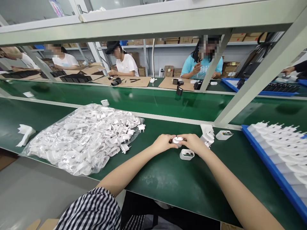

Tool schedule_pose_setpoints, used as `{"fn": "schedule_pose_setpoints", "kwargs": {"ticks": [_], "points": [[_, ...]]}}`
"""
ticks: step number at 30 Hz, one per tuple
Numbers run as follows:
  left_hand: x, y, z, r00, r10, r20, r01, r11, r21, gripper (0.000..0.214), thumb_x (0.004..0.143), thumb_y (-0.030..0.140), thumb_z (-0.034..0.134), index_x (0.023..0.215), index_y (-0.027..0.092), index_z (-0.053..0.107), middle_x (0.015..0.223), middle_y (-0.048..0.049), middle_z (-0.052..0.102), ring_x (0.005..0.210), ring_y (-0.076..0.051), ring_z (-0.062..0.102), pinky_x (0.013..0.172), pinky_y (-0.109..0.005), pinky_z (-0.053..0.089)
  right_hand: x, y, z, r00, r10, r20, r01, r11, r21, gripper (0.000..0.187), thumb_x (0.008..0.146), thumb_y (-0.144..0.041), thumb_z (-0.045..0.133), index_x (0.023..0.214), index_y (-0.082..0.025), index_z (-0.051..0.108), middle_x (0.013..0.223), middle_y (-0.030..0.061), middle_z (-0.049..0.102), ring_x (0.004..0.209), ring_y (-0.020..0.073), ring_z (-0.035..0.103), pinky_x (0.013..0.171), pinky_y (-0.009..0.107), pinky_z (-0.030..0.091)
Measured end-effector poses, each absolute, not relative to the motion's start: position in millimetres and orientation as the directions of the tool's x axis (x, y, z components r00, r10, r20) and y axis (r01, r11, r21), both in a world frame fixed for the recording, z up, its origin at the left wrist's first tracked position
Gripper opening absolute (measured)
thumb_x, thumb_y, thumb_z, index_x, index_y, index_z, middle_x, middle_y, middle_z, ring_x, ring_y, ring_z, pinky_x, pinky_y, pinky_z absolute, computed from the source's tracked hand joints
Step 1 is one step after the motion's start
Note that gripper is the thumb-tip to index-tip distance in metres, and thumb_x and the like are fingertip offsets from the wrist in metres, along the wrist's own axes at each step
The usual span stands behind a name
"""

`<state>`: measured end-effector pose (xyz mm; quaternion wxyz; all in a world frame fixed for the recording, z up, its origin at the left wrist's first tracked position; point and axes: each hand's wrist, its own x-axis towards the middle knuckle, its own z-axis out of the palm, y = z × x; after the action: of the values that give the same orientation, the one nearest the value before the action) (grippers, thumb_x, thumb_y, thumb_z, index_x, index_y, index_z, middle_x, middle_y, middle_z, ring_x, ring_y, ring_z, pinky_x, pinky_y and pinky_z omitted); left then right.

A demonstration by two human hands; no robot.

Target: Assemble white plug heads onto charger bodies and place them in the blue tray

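Between my two hands is a white charger housing (177, 140), gripped from both sides over the green bench. My left hand (164, 142) has its fingers closed on the left side of it. On the opposite side, my right hand (192, 142) pinches the same piece; my fingers partly cover it. Just below my right hand an open white charger case (187, 155) rests on the bench, its circuit board showing. To the right lie another open charger case (224, 135) and some white pieces (207, 135). Left of my hands spreads a clear bag heaped with white plug caps (96, 137).
A blue tray (271, 169) full of white chargers, pins up, stands on the right. A slanted post (259, 64) and overhead shelf beam (144, 22) frame the bench's far side. Beyond the green divider, several co-workers sit at another bench. A crumpled white piece (25, 134) lies far left.
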<state>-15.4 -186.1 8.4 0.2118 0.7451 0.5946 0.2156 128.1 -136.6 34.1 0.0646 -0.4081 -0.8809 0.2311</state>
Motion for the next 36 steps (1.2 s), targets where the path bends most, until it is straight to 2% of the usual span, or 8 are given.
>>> {"fn": "schedule_pose_setpoints", "kwargs": {"ticks": [4, 8, 16, 21, 26, 29, 32, 36], "points": [[-9, -181, 28, 0.173, 0.983, -0.062, 0.912, -0.136, 0.388, 0.025, 0.07, 0.035, 0.047, 0.085, 0.018, 0.059, 0.075, -0.0035, 0.061, 0.07, -0.018, 0.056, 0.058, -0.022, 0.038, 122, -133, 45, -0.652, 0.736, -0.179, 0.743, 0.575, -0.343, 0.026, 0.066, -0.018, 0.048, 0.088, -0.02, 0.061, 0.085, 0.0039, 0.063, 0.075, 0.0175, 0.056, 0.06, 0.022, 0.039], [-1, -169, 49, 0.131, 0.953, -0.273, 0.975, -0.074, 0.21, 0.025, 0.061, 0.031, 0.057, 0.078, 0.013, 0.062, 0.074, -0.0101, 0.062, 0.069, -0.022, 0.057, 0.054, -0.025, 0.039, 118, -126, 48, -0.654, 0.711, -0.258, 0.754, 0.59, -0.289, 0.02, 0.063, -0.018, 0.05, 0.079, -0.019, 0.062, 0.075, 0.0036, 0.064, 0.068, 0.0173, 0.056, 0.052, 0.022, 0.035], [3, -139, 57, 0.21, 0.812, -0.545, 0.969, -0.1, 0.224, 0.014, 0.054, 0.022, 0.063, 0.063, 0.012, 0.062, 0.056, -0.0056, 0.06, 0.051, -0.016, 0.055, 0.049, -0.024, 0.042, 119, -117, 42, -0.696, 0.652, -0.302, 0.718, 0.62, -0.316, 0.013, 0.063, -0.017, 0.05, 0.066, -0.022, 0.061, 0.061, -0.0003, 0.061, 0.058, 0.0144, 0.055, 0.047, 0.02, 0.033], [1, -148, 52, 0.252, 0.872, -0.42, 0.962, -0.178, 0.207, 0.024, 0.058, 0.029, 0.058, 0.076, 0.012, 0.06, 0.068, -0.0088, 0.061, 0.064, -0.021, 0.056, 0.051, -0.026, 0.042, 119, -117, 42, -0.712, 0.656, -0.252, 0.703, 0.657, -0.273, 0.014, 0.063, -0.017, 0.049, 0.072, -0.02, 0.06, 0.076, 0.0021, 0.062, 0.069, 0.0162, 0.056, 0.052, 0.021, 0.035], [-7, -171, 47, 0.215, 0.917, -0.337, 0.971, -0.163, 0.177, 0.033, 0.065, 0.04, 0.049, 0.087, 0.017, 0.056, 0.086, -0.0087, 0.058, 0.078, -0.022, 0.054, 0.06, -0.027, 0.042, 116, -124, 53, -0.725, 0.629, -0.281, 0.68, 0.719, -0.145, 0.012, 0.064, -0.023, 0.05, 0.07, -0.019, 0.059, 0.07, 0.0025, 0.062, 0.065, 0.0162, 0.056, 0.047, 0.021, 0.033], [-29, -180, 50, 0.036, 0.983, -0.18, 0.997, -0.024, 0.07, 0.033, 0.061, 0.03, 0.056, 0.093, 0.02, 0.053, 0.099, -0.0076, 0.052, 0.092, -0.023, 0.047, 0.069, -0.028, 0.04, 121, -135, 60, -0.666, 0.691, -0.28, 0.73, 0.681, -0.058, 0.014, 0.062, -0.026, 0.053, 0.07, -0.018, 0.06, 0.072, 0.0055, 0.062, 0.067, 0.0192, 0.057, 0.045, 0.022, 0.031], [-68, -184, 50, -0.244, 0.97, 0.002, 0.97, 0.244, 0.01, 0.03, 0.068, 0.014, 0.047, 0.097, 0.012, 0.05, 0.101, -0.0143, 0.048, 0.095, -0.027, 0.043, 0.071, -0.035, 0.038, 132, -147, 63, -0.587, 0.761, -0.276, 0.794, 0.608, -0.012, 0.016, 0.064, -0.027, 0.051, 0.072, -0.017, 0.06, 0.075, 0.0078, 0.062, 0.07, 0.0204, 0.057, 0.047, 0.023, 0.034], [-110, -187, 37, -0.309, 0.951, -0.012, 0.95, 0.309, 0.045, 0.02, 0.069, 0.01, 0.044, 0.088, 0.008, 0.052, 0.084, -0.012, 0.054, 0.084, -0.025, 0.048, 0.068, -0.035, 0.038, 149, -162, 67, -0.43, 0.86, -0.276, 0.885, 0.462, 0.06, 0.024, 0.072, -0.028, 0.042, 0.077, -0.014, 0.06, 0.082, 0.0124, 0.061, 0.077, 0.0228, 0.056, 0.053, 0.026, 0.037]]}}
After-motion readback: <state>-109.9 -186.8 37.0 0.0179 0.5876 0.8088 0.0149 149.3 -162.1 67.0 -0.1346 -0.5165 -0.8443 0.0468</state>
